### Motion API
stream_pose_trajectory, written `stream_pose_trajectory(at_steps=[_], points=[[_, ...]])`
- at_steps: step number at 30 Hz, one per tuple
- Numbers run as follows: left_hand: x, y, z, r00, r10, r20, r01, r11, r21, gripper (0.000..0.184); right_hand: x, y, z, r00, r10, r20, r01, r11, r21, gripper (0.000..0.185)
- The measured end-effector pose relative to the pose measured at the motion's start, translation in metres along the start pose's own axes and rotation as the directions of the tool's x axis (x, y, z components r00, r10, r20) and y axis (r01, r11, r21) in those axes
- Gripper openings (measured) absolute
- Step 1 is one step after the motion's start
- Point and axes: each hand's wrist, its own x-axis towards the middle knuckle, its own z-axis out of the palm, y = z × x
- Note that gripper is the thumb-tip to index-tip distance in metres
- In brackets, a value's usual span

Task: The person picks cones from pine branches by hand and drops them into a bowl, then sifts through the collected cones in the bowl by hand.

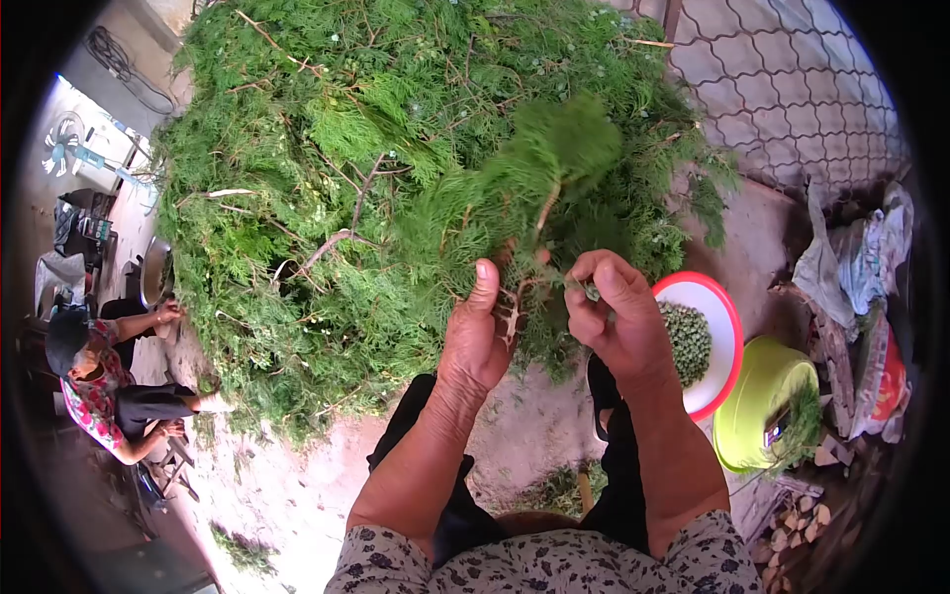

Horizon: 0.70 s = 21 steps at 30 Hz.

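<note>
A leafy green branch stands up in front of the big pile of cut evergreen branches, its upper part blurred. My left hand is wrapped round its woody lower stem, thumb pointing up. Just right of the stem, my right hand has its fingers curled in a pinch near the sprigs; what is between the fingertips is too small to name. Beside my right wrist sits a white basin with a red rim, holding small green seed cones.
A lime-green tub stands beyond the basin at the right, a sprig against it. Another person sits at the far left near a metal bowl. Sacks, chopped wood and wire mesh line the right side.
</note>
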Motion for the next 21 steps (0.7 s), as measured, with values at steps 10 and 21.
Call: stream_pose_trajectory(at_steps=[10,21], points=[[0.009,0.002,-0.010,0.998,0.058,-0.012,-0.059,0.993,-0.099,0.052,0.005,0.004,0.001,0.952,-0.003,-0.306,0.005,1.000,0.005,0.012],[0.001,-0.011,-0.007,0.966,0.107,-0.234,-0.043,0.963,0.265,0.043,0.007,0.010,0.009,0.949,-0.219,-0.227,0.128,0.924,-0.360,0.010]])
